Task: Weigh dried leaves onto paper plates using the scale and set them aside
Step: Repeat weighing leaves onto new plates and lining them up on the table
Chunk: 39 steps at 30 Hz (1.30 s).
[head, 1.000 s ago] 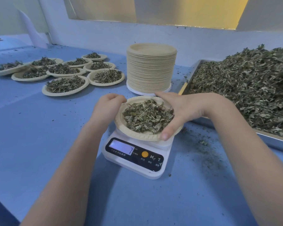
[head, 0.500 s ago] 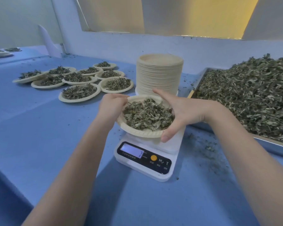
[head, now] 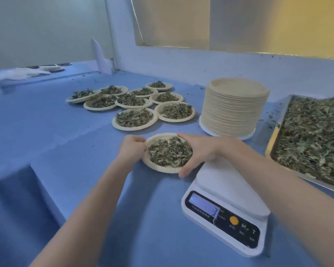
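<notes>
A paper plate (head: pixel 158 167) heaped with dried leaves (head: pixel 169 154) is held over the blue table, left of the white scale (head: pixel 225 205). My left hand (head: pixel 132 148) grips its left rim with curled fingers. My right hand (head: pixel 196 151) clasps the right rim, thumb at the near edge and fingers round the far edge. The scale's platform is bare and its display is lit. Whether the plate touches the table I cannot tell.
Several filled plates (head: pixel 135 118) lie grouped at the back left. A tall stack of empty paper plates (head: pixel 233 106) stands behind the scale. A metal tray (head: pixel 272 143) piled with dried leaves (head: pixel 312 137) fills the right side. The wall runs along the far edge.
Both hands lifted the filled plate off the scale and carried it left toward the group of filled plates. The scale now stands bare.
</notes>
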Each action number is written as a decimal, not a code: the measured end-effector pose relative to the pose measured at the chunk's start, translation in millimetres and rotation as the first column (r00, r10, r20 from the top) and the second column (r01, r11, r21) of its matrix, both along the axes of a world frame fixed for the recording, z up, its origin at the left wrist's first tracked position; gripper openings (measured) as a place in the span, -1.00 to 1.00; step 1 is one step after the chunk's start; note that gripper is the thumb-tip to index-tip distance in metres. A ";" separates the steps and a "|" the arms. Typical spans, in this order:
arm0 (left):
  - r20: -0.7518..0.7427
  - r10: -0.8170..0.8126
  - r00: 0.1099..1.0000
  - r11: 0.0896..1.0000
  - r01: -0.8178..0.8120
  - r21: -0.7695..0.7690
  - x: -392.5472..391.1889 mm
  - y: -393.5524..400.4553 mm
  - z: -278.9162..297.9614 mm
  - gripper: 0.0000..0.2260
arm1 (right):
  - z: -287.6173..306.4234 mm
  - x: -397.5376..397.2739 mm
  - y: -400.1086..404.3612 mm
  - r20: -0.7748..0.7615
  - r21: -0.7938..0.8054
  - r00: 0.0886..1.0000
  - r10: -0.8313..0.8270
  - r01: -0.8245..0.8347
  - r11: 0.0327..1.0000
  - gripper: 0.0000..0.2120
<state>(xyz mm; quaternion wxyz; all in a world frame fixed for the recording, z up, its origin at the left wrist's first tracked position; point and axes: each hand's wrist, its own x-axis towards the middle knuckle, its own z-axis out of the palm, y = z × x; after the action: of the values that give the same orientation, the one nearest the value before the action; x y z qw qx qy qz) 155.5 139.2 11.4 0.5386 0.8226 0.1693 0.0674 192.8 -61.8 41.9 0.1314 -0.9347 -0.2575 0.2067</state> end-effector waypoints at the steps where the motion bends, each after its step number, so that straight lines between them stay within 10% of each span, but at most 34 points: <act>1: -0.008 0.001 1.000 1.000 -0.001 0.006 5.6 2.0 -2.2 -0.69 | -1.6 5.0 3.1 0.004 -0.010 1.000 0.005 -0.005 1.000 0.20; 12: -0.009 0.006 1.000 0.988 -0.004 0.154 90.5 7.8 -5.8 -0.72 | 1.6 78.5 25.1 0.058 -0.056 0.993 -0.098 0.101 0.993 0.23; 22: -0.027 0.153 0.988 0.946 -0.139 0.293 153.7 15.5 -7.8 -0.78 | -17.2 145.1 54.3 0.362 0.106 0.824 -0.436 0.428 0.897 -0.58; 39: 0.003 -0.079 0.997 0.979 0.077 0.189 88.6 -53.3 64.0 -0.79 | 56.9 57.9 40.4 0.526 0.036 0.817 -0.239 0.259 0.965 -0.90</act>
<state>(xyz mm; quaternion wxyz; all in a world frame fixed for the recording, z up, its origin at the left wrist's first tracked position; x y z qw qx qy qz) 244.1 85.9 75.4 0.4614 0.8755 0.1270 0.0662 250.7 -21.4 98.8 0.0644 -0.9832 -0.1554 -0.0708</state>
